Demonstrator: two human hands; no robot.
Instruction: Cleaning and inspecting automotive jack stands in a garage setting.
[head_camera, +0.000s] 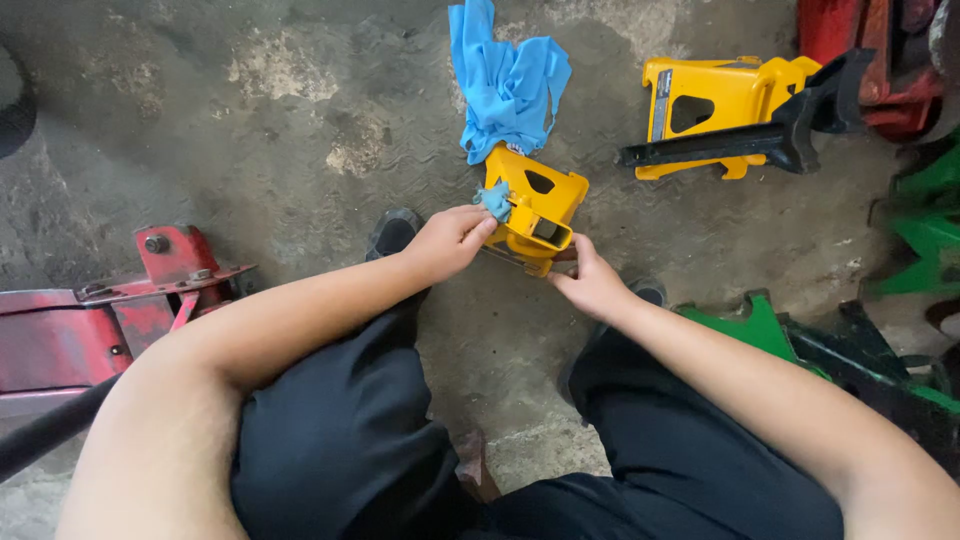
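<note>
A small yellow jack-stand base (532, 205) lies tilted on the concrete floor between my hands. My left hand (448, 240) pinches a bit of blue cloth (494, 200) against the base's left side. More of the blue cloth (507, 82) trails away across the floor beyond the base. My right hand (590, 282) grips the base's lower right corner and steadies it. Both forearms reach out over my dark-trousered knees.
A second yellow jack stand (710, 100) with a black ratchet post (770, 135) lies at the upper right. Green stands (925, 215) sit along the right edge, another green stand (760, 325) by my right arm. A red floor jack (110, 315) is at the left.
</note>
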